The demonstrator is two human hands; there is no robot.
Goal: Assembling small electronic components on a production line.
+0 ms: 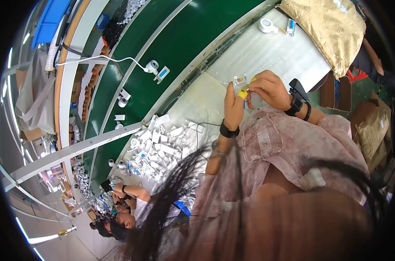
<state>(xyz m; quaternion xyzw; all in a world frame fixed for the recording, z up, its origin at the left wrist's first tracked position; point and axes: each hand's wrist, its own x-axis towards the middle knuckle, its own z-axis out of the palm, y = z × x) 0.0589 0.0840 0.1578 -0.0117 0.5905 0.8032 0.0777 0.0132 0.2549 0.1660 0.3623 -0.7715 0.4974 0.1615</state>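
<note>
Head view is showing hair hiding the forearms while both hands, left hand [233, 106] and right hand [269, 89], are pinching a small white part [240, 81] between their fingertips.

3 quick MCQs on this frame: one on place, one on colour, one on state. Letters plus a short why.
1. Where is the pile of white parts?
A. On the belt
B. On the white table, left of the hands
C. On the brown bag

2. What colour is the belt?
A. Green
B. Red
C. Grey

3. What are the hands doing?
A. Resting flat
B. Both pinching a small part
C. One hangs down

Answers:
1 B: the pile lies on the table beside the belt.
2 A: the belt is dark green.
3 B: left hand and right hand meet on a small clear part.
</note>
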